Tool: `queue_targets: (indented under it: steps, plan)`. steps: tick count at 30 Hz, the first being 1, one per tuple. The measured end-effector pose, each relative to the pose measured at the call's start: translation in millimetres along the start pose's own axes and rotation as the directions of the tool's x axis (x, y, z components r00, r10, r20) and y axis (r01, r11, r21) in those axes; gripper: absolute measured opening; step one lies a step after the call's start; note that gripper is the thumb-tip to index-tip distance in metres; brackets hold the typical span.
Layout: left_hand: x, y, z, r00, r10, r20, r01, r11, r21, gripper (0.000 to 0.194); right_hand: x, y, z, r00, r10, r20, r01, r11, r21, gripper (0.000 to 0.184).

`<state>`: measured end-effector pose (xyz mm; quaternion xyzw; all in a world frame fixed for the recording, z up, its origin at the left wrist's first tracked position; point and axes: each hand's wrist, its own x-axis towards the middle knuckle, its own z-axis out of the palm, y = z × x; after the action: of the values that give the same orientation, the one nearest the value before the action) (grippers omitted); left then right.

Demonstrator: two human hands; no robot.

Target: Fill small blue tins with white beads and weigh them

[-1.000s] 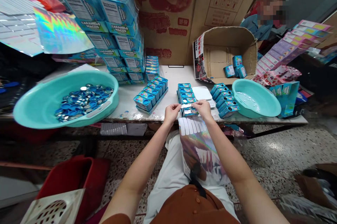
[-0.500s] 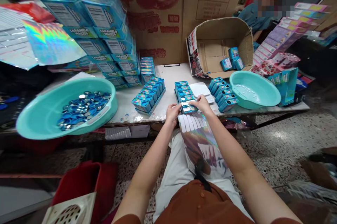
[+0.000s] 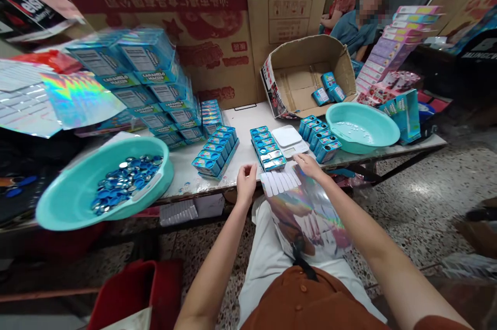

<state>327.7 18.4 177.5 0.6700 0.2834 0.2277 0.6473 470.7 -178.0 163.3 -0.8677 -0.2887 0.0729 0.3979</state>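
Several small blue boxes stand in a row (image 3: pixel 261 139) before me, and shiny silver strips lie across the tops of the nearest ones. My left hand (image 3: pixel 246 183) hovers just left of the row's near end, loosely curled with fingertips apart and nothing visible in it. To the right, my right hand (image 3: pixel 308 165) has its fingers stretched out near the front of a white scale (image 3: pixel 288 136) and the top corner of a sticker sheet. The shiny sticker sheet (image 3: pixel 310 211) rests across my lap, with white label strips along its upper edge.
At left sits a turquoise basin (image 3: pixel 58 203) of blue and silver round pieces; another basin (image 3: pixel 382 141) at right holds small white pieces. Wrapped boxes (image 3: pixel 155 92) are stacked behind. A cardboard box (image 3: pixel 287 94) lies open at the back. Two people sit beyond.
Both hands have come away from the near box in the row, the left one leftward and the right one rightward. My view has tilted up and shifted slightly right.
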Motion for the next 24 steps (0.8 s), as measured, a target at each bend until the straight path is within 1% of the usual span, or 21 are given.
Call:
queue_targets:
  steps: [3,5,6,7,9,12,14,15,16,17,19,20,21,22,23,24]
  plan:
    - [-18.0,0.2,2.5,0.996,0.057,0.067,-0.063,0.993,0.101,0.044,-19.3,10.6,-10.9,0.989,-0.064,0.133,0.082,0.987,-0.138,0.033]
    - [-28.2,-2.0,6.1,0.989,0.082,0.123,-0.103,0.979,0.176,0.053,-29.6,9.6,-16.8,0.979,-0.068,0.191,0.105,0.976,-0.191,0.033]
    - [-32.9,-3.0,7.1,0.984,0.091,0.153,-0.121,0.973,0.198,0.054,-34.2,7.3,-20.4,0.975,-0.063,0.213,0.106,0.974,-0.199,0.034]
    - [-37.5,-3.6,7.1,0.98,0.093,0.179,-0.129,0.971,0.204,0.052,-38.6,4.2,-24.7,0.97,-0.054,0.237,0.1,0.977,-0.189,0.033]
    - [-47.3,-3.0,3.3,0.973,0.098,0.211,-0.134,0.977,0.168,0.044,-47.5,-3.0,-35.5,0.954,-0.031,0.299,0.067,0.991,-0.112,0.031]
    - [-64.7,2.8,-11.3,0.958,0.163,0.237,-0.196,0.972,0.126,0.033,-63.3,-13.8,-53.5,0.918,0.008,0.396,-0.021,0.999,0.026,0.033]
    - [-77.7,10.0,-23.7,0.943,0.198,0.266,-0.247,0.955,0.165,0.028,-76.7,-22.3,-62.7,0.901,0.019,0.434,-0.062,0.994,0.087,0.035]
    - [-84.6,14.9,-29.5,0.936,0.204,0.287,-0.269,0.94,0.211,0.025,-84.4,-27.4,-65.6,0.891,0.016,0.454,-0.078,0.99,0.119,0.036]
    - [-91.6,20.9,-34.3,0.93,0.214,0.3,-0.3,0.912,0.278,0.023,-92.6,-33.3,-67.3,0.879,0.006,0.477,-0.09,0.984,0.154,0.036]
    - [-98.9,28.1,-37.8,0.924,0.238,0.298,-0.341,0.867,0.364,0.022,-101.1,-39.9,-68.0,0.865,-0.011,0.501,-0.097,0.977,0.189,0.035]
    - [-113.6,45.7,-40.4,0.902,0.341,0.263,-0.431,0.719,0.545,0.022,-117.7,-54.1,-67.2,0.842,-0.054,0.537,-0.095,0.965,0.246,0.031]
    - [-120.7,55.4,-39.5,0.877,0.411,0.248,-0.471,0.636,0.611,0.023,-125.1,-61.2,-66.4,0.836,-0.076,0.543,-0.086,0.96,0.267,0.028]
    - [-127.5,65.0,-37.4,0.844,0.473,0.254,-0.512,0.568,0.645,0.024,-131.6,-67.9,-65.6,0.833,-0.095,0.545,-0.076,0.956,0.284,0.026]
    - [-133.6,73.9,-34.5,0.808,0.511,0.293,-0.562,0.518,0.645,0.025,-137.0,-73.9,-65.2,0.832,-0.113,0.544,-0.068,0.951,0.302,0.024]
    - [-138.9,81.4,-31.2,0.773,0.52,0.363,-0.618,0.489,0.616,0.026,-141.3,-79.1,-65.3,0.83,-0.131,0.543,-0.062,0.944,0.323,0.022]
    - [-143.3,87.0,-27.7,0.739,0.498,0.454,-0.67,0.475,0.57,0.026,-144.4,-83.3,-65.7,0.829,-0.15,0.538,-0.055,0.937,0.345,0.022]
